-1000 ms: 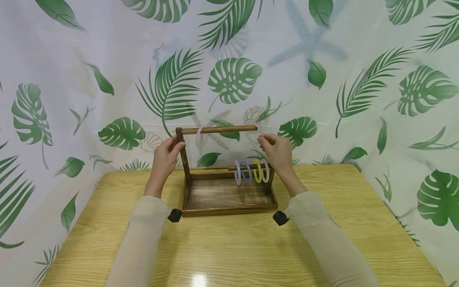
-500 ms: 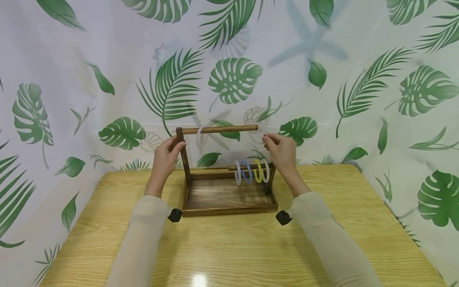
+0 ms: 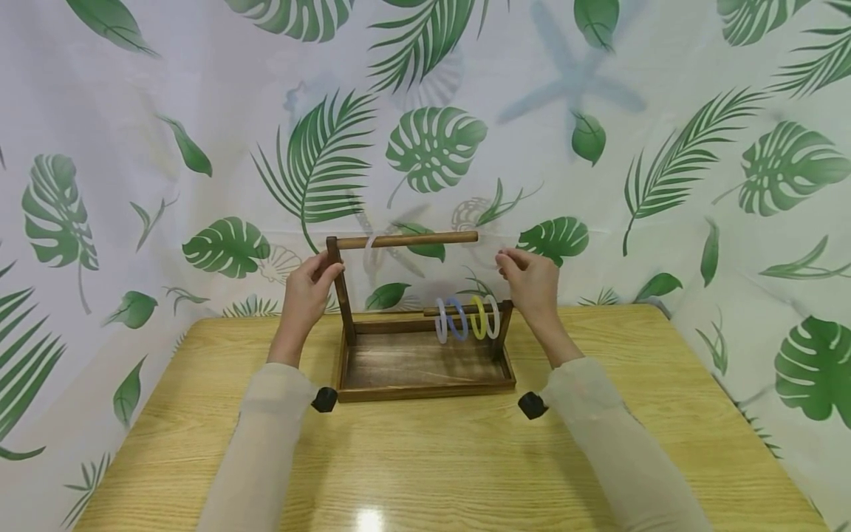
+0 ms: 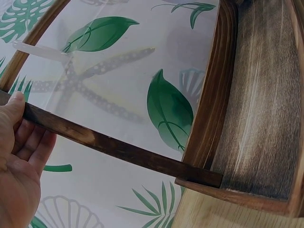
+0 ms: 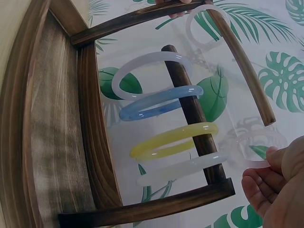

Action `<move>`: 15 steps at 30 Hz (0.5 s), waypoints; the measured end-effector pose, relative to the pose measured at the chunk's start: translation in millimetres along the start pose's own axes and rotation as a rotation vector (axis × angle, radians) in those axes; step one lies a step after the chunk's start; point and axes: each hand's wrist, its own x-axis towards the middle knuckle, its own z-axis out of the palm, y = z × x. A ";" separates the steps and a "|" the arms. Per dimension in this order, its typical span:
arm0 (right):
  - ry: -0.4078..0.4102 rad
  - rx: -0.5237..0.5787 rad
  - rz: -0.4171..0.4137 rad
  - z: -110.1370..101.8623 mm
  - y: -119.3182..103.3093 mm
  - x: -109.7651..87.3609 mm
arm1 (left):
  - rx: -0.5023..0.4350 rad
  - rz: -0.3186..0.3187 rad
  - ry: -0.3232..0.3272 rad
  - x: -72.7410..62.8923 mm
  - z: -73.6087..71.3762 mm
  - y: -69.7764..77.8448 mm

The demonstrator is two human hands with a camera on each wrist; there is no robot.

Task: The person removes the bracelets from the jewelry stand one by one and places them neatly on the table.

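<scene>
My left hand (image 3: 306, 292) grips the left upright post (image 3: 340, 295) of a dark wooden rack, thumb in front and fingers behind. From that post a long upper bar (image 3: 412, 239) runs right, with one pale translucent ring (image 3: 369, 250) hanging near its left end. Off the bar's free end, my right hand (image 3: 535, 288) pinches a clear pinkish ring (image 5: 256, 164) between thumb and fingers; the head view barely shows it. The lower bar (image 5: 178, 71) carries a lilac ring (image 5: 118, 78), a blue ring (image 5: 135, 111), a yellow ring (image 5: 142, 151) and a whitish ring (image 5: 156, 177).
The rack's shallow tray base (image 3: 425, 391) stands on a wood-grain table (image 3: 425, 458) near its back edge. A leaf-printed cloth (image 3: 432, 66) hangs behind and to both sides. Below the right hand stands the short right upright post (image 3: 503, 332).
My right hand has drifted right with the clear ring, widening the gap from the upper bar's end. The left hand and the rack stay where they were.
</scene>
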 end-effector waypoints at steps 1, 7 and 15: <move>0.002 0.006 0.003 -0.9 0.3 -0.4 | -0.001 0.001 -0.001 -0.1 -0.1 0.4; 0.005 0.008 0.013 -8.0 2.6 -2.1 | 0.006 0.002 -0.003 -0.2 0.0 0.5; 0.030 -0.022 -0.010 -23.1 3.8 -3.5 | 0.010 0.000 -0.004 -0.1 0.3 0.0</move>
